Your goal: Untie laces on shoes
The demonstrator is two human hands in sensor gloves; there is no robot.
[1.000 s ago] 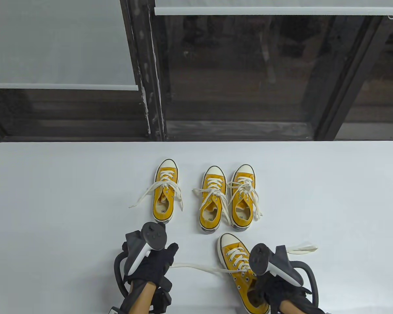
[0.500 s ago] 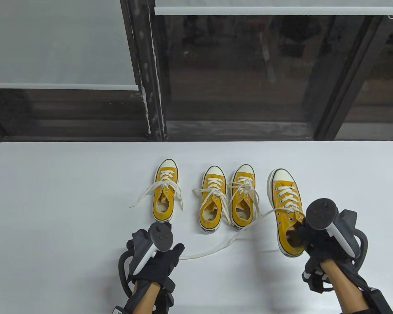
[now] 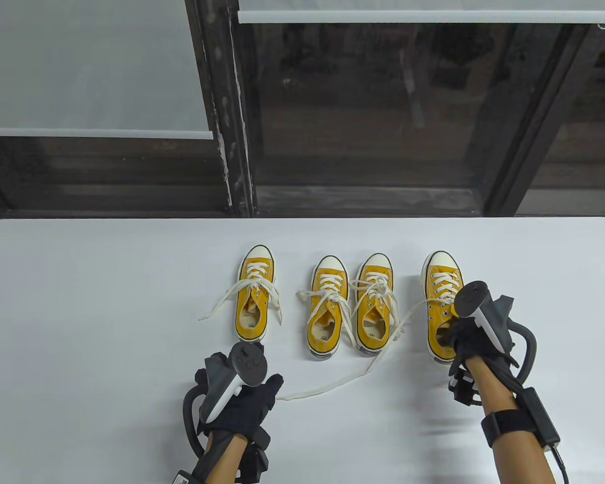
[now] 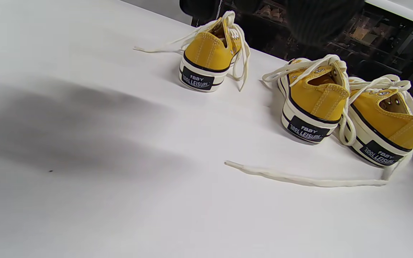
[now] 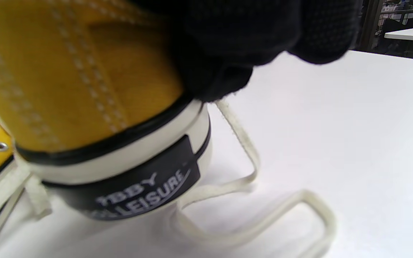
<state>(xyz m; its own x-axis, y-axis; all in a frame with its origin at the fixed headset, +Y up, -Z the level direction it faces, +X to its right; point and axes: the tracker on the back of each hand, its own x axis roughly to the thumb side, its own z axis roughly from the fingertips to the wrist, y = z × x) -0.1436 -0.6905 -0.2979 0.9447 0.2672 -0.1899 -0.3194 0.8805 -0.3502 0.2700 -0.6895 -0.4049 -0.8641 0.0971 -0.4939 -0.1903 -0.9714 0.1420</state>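
Note:
Four yellow sneakers stand in a row on the white table (image 3: 80,302). The left sneaker (image 3: 254,297) has loose laces. The two middle sneakers (image 3: 327,307) (image 3: 374,302) carry bunched laces. My right hand (image 3: 456,338) grips the heel of the rightmost sneaker (image 3: 439,287). In the right wrist view my gloved fingers (image 5: 235,46) press on its heel (image 5: 84,89). Its long loose lace (image 3: 353,375) trails across the table to beside my left hand (image 3: 269,385). That hand rests flat, holding nothing. The lace end (image 4: 235,165) lies free.
A dark window frame (image 3: 232,126) and glass stand beyond the table's far edge. The second lace of the held sneaker loops on the table behind its heel (image 5: 264,215). The heels of three sneakers show in the left wrist view (image 4: 201,68).
My right hand has carried the fourth sneaker from the front of the table to the right end of the row. Its lace dragged along. My left hand has barely moved.

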